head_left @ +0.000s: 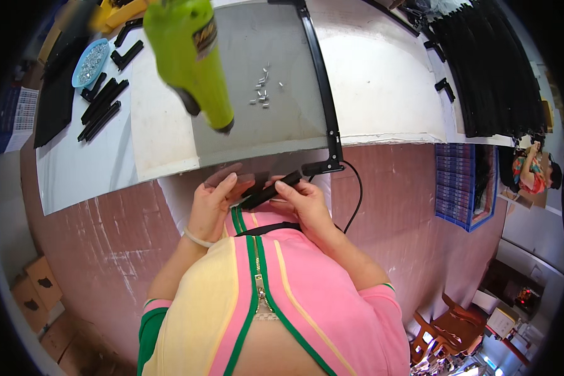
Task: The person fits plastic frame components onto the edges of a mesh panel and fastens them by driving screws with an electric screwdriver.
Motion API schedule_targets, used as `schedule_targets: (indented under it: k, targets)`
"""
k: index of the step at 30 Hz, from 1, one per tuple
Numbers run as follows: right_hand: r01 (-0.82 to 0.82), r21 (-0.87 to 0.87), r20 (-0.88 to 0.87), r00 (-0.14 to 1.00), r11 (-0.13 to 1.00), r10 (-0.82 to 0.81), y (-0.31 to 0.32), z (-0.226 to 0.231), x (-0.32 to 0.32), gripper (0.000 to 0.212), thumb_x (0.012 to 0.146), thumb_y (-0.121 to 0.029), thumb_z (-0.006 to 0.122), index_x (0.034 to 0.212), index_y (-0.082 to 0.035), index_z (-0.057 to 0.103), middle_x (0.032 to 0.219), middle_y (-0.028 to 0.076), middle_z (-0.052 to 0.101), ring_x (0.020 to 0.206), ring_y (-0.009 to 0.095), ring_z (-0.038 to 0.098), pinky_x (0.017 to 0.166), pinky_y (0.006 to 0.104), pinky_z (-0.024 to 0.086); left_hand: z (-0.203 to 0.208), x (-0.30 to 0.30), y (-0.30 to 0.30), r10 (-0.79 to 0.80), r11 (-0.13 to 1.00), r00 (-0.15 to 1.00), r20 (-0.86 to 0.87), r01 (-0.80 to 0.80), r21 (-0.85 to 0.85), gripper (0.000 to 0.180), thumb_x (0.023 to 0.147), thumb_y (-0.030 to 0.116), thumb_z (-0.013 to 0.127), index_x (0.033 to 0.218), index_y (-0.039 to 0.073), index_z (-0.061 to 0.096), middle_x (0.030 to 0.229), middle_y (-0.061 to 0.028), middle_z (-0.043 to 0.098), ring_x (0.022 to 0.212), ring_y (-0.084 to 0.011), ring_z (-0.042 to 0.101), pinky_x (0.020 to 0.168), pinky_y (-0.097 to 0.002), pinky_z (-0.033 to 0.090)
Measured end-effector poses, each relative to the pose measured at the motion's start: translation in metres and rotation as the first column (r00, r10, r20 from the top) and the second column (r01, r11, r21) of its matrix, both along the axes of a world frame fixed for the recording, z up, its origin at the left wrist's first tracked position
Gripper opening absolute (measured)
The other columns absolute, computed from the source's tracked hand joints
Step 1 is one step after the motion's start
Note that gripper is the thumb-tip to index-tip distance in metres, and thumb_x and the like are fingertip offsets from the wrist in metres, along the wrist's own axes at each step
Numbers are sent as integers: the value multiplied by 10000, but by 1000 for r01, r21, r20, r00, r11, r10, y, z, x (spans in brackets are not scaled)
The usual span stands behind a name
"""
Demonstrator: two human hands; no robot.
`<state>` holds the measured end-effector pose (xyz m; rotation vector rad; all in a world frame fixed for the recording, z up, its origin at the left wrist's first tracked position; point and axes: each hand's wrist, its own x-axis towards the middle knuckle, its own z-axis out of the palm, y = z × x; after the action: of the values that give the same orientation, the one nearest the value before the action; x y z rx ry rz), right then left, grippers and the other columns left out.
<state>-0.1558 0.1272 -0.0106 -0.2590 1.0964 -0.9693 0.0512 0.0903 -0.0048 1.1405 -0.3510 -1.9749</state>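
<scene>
Just in front of my body, below the table edge, both hands are close together. Between thumb and fingers of my right hand (pixel 306 203) is a short black bar (pixel 271 191), slanting down toward the left. My left hand (pixel 210 205), with a pale bangle at the wrist, is curled beside it. A dark blurred shape (pixel 255 183) lies at its fingertips; its kind cannot be told. Close above the hands is the corner of a black frame (pixel 324 113) on a grey panel (pixel 244 135). Small silver metal fasteners (pixel 261 94) lie scattered on that panel.
A lime-green power screwdriver (pixel 200 69) hangs over the table. To the left are a blue bowl (pixel 77 76) of small metal parts, black bars (pixel 100 119) and angled pieces (pixel 126 55). A black cable (pixel 360 194) loops off the edge. Stacked black strips (pixel 482 69) and a blue crate (pixel 464 227) stand right.
</scene>
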Motion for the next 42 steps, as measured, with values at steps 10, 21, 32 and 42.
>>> schedule_targets:
  k: [10,21,32,42]
  targets:
    - [30,-11,-34,999,999,-30,-6,2,3,247,962,-160,657,1138,13,659,1043,107,693,920,188,687,817,287,580,4,0,-2,1,1000,1000,14,-2,20,239,961,128,634,1167,7,646,1094,-172,715,1033,-239,685,957,-373,528]
    - [131,19,-92,987,991,-128,-9,4,14,193,963,-156,655,1074,1,644,991,104,701,822,214,725,699,266,608,10,2,-9,-8,997,998,-70,14,82,272,1008,189,556,1165,-21,629,1141,-197,691,1076,-264,667,978,-395,519]
    - [226,25,-88,971,974,-223,-15,5,17,199,978,-188,635,1014,8,642,906,131,715,801,203,729,683,270,617,14,6,-12,-43,998,995,-90,47,44,347,1023,287,541,1127,-23,656,1167,-135,680,1037,-196,661,941,-356,519]
    - [184,-11,-27,982,983,-184,-18,11,13,267,936,-235,705,1015,8,631,981,123,706,873,200,715,704,250,578,37,20,-7,588,172,354,728,824,-540,248,706,168,847,828,86,646,765,-70,580,732,-253,605,639,-354,492]
